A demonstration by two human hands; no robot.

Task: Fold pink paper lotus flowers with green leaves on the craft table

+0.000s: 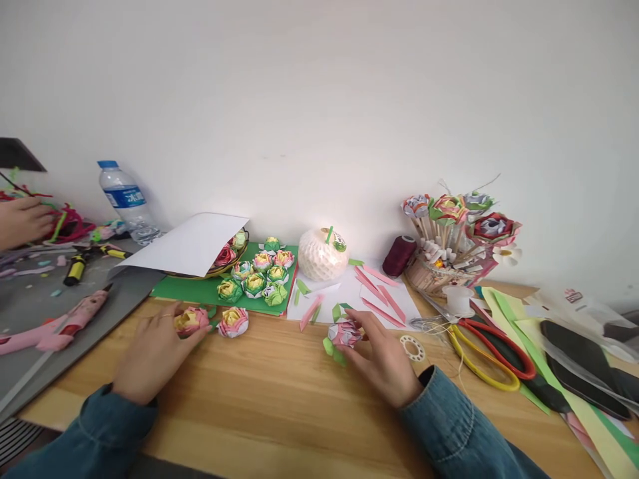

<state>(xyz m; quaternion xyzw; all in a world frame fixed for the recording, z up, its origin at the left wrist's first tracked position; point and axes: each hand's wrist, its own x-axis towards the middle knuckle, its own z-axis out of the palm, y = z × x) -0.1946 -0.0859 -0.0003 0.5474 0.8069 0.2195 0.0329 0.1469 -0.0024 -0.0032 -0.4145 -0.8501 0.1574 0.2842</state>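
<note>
My left hand [158, 347] is closed around a pink and yellow paper flower [190, 322] low over the wooden table. Just right of it stands another paper flower [233, 321], pink and white with a yellow centre. Between the thumb and fingers of my right hand [382, 352] is a pink and lilac paper flower [344, 332] with green paper leaves [333, 351] around its base. Behind, several finished paper flowers [254, 285] sit on a green sheet [187, 290]. Pink paper strips [370, 286] lie on white paper [319, 306] beyond my right hand.
A white sheet [190, 243] partly covers a basket of flowers. A netted white ball [322, 256], a dark thread spool [400, 256] and a pot of stemmed flowers [439, 266] line the wall. Scissors [492, 352] lie right; a glue gun [60, 326], bottle [127, 199] and another person's hand [24, 221] are left.
</note>
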